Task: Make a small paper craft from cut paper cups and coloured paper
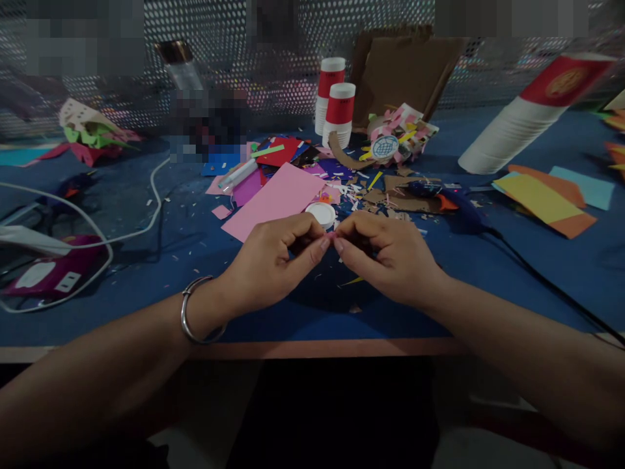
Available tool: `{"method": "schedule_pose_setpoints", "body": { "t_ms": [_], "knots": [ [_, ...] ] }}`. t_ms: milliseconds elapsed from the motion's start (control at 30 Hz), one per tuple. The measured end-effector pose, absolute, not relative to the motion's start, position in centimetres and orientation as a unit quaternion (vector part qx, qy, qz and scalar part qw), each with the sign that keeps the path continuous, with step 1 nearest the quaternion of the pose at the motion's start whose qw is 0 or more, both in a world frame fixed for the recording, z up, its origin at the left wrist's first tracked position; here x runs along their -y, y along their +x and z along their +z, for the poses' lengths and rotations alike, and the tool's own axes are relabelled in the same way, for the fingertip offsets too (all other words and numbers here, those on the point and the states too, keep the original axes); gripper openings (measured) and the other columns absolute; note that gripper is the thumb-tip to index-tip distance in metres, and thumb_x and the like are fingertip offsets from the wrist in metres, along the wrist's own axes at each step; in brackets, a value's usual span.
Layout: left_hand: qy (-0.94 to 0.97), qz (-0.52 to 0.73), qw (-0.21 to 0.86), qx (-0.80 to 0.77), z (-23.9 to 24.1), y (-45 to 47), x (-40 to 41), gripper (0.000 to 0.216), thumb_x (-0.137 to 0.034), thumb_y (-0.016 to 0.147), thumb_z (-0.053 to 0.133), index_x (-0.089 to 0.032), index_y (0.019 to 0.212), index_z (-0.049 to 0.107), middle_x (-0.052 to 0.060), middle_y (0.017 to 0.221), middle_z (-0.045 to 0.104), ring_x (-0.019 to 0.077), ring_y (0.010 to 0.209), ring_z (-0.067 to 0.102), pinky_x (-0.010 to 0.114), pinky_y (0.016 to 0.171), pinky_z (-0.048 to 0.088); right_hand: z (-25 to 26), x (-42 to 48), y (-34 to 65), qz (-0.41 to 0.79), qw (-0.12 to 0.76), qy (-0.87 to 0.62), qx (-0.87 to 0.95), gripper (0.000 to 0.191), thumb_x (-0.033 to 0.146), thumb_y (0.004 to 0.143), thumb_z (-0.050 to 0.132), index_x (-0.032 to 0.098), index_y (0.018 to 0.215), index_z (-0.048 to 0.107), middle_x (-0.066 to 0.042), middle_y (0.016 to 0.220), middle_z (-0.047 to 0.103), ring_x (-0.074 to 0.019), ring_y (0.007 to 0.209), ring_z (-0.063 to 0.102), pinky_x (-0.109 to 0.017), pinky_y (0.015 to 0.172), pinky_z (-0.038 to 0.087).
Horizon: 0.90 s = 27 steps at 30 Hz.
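Note:
My left hand point(271, 260) and my right hand point(393, 257) meet above the front of the blue table, thumbs and forefingers pinched together. Between their fingertips is a tiny pink piece point(331, 236), mostly hidden; it looks like paper, though I cannot be sure. A metal bangle point(184, 312) circles my left wrist. Just beyond the fingertips lies a white round disc point(320, 213) with a raised rim. A sheet of pink paper point(280, 198) stretches out behind my left hand. Paper scraps and thin white strips point(349, 190) are scattered past my right hand.
A glue gun point(461, 208) with a black cord lies at the right. Stacked paper cups point(339, 114) stand behind; another cup stack point(517, 130) leans right. Coloured paper sheets point(541, 198), cardboard point(398, 78) and a paper-covered craft point(403, 133) sit around. White cable point(159, 195) loops left.

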<state>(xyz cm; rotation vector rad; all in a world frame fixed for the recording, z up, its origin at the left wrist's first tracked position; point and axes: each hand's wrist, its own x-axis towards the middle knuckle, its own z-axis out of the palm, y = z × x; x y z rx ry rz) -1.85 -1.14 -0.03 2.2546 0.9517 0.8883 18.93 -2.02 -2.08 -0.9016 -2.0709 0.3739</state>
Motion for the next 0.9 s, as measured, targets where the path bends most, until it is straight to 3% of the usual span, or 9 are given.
{"method": "schedule_pose_setpoints", "body": {
  "t_ms": [133,333,400,500,667,733,800,900],
  "knots": [
    [0.854,0.319,0.186,-0.366,-0.5,-1.6,1.3,0.016,-0.019,0.095,0.059,-0.016,0.079,0.061,-0.003,0.067,0.061,0.0087,0.058,0.052,0.022,0.056,0.039,-2.4,1.9,18.7,0.128,0.414,-0.353,0.829,0.016,0.015,0.092,0.058,0.016,0.077,0.058,0.005,0.064,0.051,-0.0065,0.055,0.044,-0.023,0.054,0.031],
    [0.901,0.283,-0.089,-0.317,-1.1,-1.0,2.3,0.02,-0.012,0.099,0.049,-0.016,0.082,0.06,0.003,0.074,0.065,0.0155,0.064,0.056,0.031,0.058,0.036,-2.7,1.9,18.6,0.106,0.414,-0.357,0.831,0.015,0.012,0.089,0.054,0.019,0.076,0.053,0.003,0.066,0.053,-0.0089,0.058,0.046,-0.024,0.055,0.032],
    [0.905,0.263,-0.13,-0.308,-1.0,-1.0,2.5,0.021,-0.009,0.098,0.047,-0.016,0.084,0.06,0.004,0.076,0.066,0.0166,0.065,0.057,0.032,0.058,0.035,-2.7,2.0,18.6,0.11,0.416,-0.356,0.83,0.015,0.013,0.089,0.055,0.019,0.076,0.052,0.003,0.066,0.052,-0.009,0.058,0.045,-0.025,0.055,0.032],
    [0.899,0.281,-0.036,-0.333,-0.6,-1.2,2.3,0.019,-0.014,0.098,0.048,-0.017,0.083,0.059,0.004,0.076,0.065,0.0152,0.064,0.055,0.03,0.058,0.036,-2.6,2.0,18.6,0.134,0.419,-0.363,0.821,0.014,0.013,0.09,0.055,0.019,0.077,0.053,0.003,0.067,0.053,-0.0089,0.058,0.046,-0.024,0.055,0.032],
    [0.728,0.266,0.494,-0.394,-0.1,-1.3,0.5,0.024,-0.033,0.096,0.056,-0.019,0.077,0.053,-0.004,0.062,0.053,0.0081,0.048,0.043,0.023,0.05,0.037,-2.3,2.1,18.6,0.173,0.416,-0.358,0.818,0.018,0.021,0.096,0.057,0.019,0.078,0.057,0.004,0.066,0.052,-0.0085,0.056,0.043,-0.025,0.054,0.031],
    [0.667,0.248,0.591,-0.379,-0.3,-1.2,0.0,0.027,-0.038,0.094,0.058,-0.02,0.075,0.052,-0.005,0.06,0.051,0.0071,0.046,0.04,0.022,0.047,0.036,-2.3,2.1,18.7,0.176,0.412,-0.362,0.817,0.018,0.021,0.096,0.056,0.019,0.078,0.056,0.004,0.066,0.052,-0.0087,0.055,0.042,-0.025,0.054,0.03],
    [0.704,0.244,0.544,-0.386,-0.5,-1.0,0.2,0.027,-0.037,0.094,0.058,-0.02,0.074,0.052,-0.004,0.06,0.051,0.0084,0.048,0.043,0.023,0.048,0.036,-2.5,1.9,18.8,0.172,0.388,-0.375,0.824,0.017,0.019,0.093,0.056,0.02,0.076,0.055,0.004,0.064,0.051,-0.0096,0.055,0.042,-0.026,0.055,0.03],
    [0.84,0.252,0.255,-0.407,-0.8,-0.9,1.3,0.023,-0.021,0.094,0.052,-0.02,0.071,0.049,0.0,0.064,0.055,0.0127,0.057,0.048,0.027,0.054,0.033,-3.0,1.7,19.1,0.154,0.346,-0.37,0.848,0.014,0.015,0.087,0.056,0.021,0.076,0.052,0.003,0.066,0.052,-0.012,0.059,0.046,-0.027,0.058,0.032]
  ]
}}
